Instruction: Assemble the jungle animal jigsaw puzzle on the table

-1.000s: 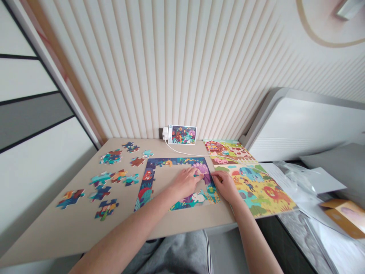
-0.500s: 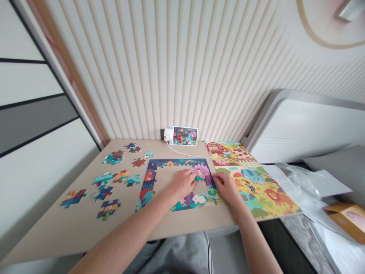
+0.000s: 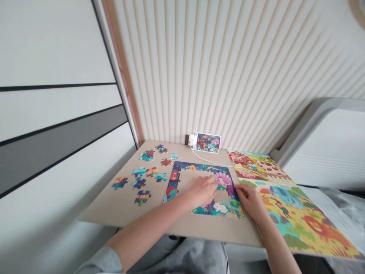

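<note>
A partly assembled jigsaw puzzle [image 3: 205,166] lies on the table, its border joined around a gap in the middle. My left hand [image 3: 203,190] reaches over its right inner side, fingertips down on a teal puzzle piece [image 3: 220,187] below the pink-purple peacock [image 3: 224,178]. The fingers are bent and partly cover that piece. At the puzzle's right edge rests my right hand [image 3: 251,199], its fingertips touching the border and thumb apart from the index finger. Loose puzzle pieces [image 3: 138,183] are spread over the table's left side.
Against the ribbed wall leans a reference picture card [image 3: 208,142], beside a white charger [image 3: 191,140] whose cable [image 3: 209,161] crosses behind the puzzle. Two finished puzzles, a farm scene [image 3: 256,165] and a safari scene [image 3: 296,217], cover the right of the table [image 3: 105,211].
The view has turned left, so everything sits farther right in the picture. Both hands keep nearly the same places on the puzzle.
</note>
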`<action>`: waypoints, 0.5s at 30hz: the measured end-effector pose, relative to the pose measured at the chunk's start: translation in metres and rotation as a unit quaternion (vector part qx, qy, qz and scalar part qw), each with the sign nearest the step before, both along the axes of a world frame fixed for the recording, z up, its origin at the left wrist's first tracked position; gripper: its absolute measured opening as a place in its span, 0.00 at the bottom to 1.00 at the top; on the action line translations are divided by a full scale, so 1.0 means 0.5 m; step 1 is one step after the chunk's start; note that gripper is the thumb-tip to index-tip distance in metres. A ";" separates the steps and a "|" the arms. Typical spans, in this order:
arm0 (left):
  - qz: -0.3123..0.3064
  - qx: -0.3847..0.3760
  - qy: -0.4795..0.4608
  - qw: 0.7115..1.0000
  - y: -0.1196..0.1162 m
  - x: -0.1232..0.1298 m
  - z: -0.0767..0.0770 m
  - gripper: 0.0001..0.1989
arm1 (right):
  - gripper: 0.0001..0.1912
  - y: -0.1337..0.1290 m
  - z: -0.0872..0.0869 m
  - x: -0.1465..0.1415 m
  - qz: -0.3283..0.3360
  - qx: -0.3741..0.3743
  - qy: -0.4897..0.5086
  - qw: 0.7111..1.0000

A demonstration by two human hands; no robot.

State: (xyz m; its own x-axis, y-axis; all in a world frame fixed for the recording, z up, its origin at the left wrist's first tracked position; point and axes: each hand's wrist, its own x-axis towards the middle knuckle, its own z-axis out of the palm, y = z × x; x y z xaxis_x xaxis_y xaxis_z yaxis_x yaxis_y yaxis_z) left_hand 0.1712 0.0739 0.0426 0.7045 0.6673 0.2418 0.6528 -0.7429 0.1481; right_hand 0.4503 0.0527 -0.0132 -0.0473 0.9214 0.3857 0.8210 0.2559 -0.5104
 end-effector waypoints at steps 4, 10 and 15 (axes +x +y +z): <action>-0.008 0.003 -0.032 0.999 -0.046 -0.113 0.028 0.16 | 0.15 0.008 -0.012 0.015 0.012 -0.006 -0.019 1.000; 0.195 0.029 -0.082 0.977 -0.085 -0.379 -0.002 0.15 | 0.16 0.018 -0.030 0.034 0.029 0.006 -0.039 0.999; 0.318 0.082 -0.104 0.939 -0.093 -0.540 -0.073 0.19 | 0.17 0.019 -0.035 0.037 0.023 0.008 -0.046 0.999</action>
State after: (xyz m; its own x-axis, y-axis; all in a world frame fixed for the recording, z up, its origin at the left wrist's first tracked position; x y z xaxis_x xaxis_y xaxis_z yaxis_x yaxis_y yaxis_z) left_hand -0.0988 0.0275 0.0060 0.1016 0.8786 0.4666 0.9419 -0.2359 0.2390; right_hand 0.4687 0.0624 -0.0307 -0.1253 0.9111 0.3927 0.8512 0.3021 -0.4291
